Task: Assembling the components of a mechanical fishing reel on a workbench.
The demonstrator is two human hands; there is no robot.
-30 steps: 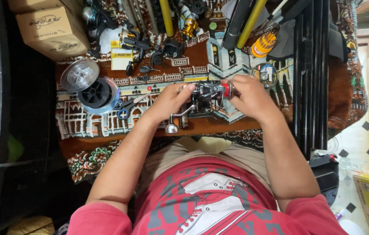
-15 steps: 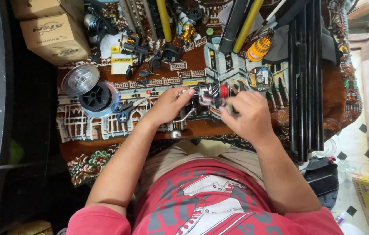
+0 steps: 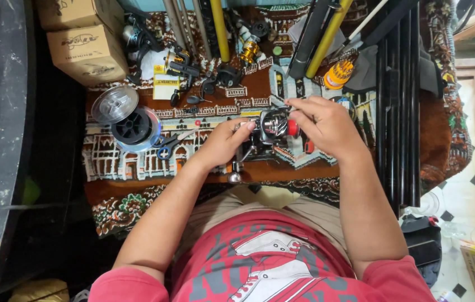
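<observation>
- The left hand [image 3: 222, 142] and the right hand [image 3: 327, 126] both hold a small fishing reel [image 3: 274, 127] just above the middle of the rug [image 3: 204, 103].
- The reel is shiny black metal with a red round part on its right side. A thin metal handle with a round knob [image 3: 235, 178] hangs down from it.
- The left hand's fingers curl around the reel's left side. The right hand's fingers pinch its top and right side.
- The rug is soft and woven, dark red with white and blue house pictures.
- Left of the hands lie two round spools of clear line [image 3: 128, 117], one clear plastic, one black inside. Blue-handled scissors [image 3: 167, 146] lie just beside them.
- Two brown cardboard boxes [image 3: 83, 39] stand at the top left corner, each with a dark drawing on the side.
- A small yellow and white paper tag [image 3: 165, 86] lies near the top of the rug.
- A little orange spool [image 3: 339, 74] sits near the top right.
- Long black rods [image 3: 397, 106] lie along the right side. Yellow rods [image 3: 220, 28] lie at the top.
</observation>
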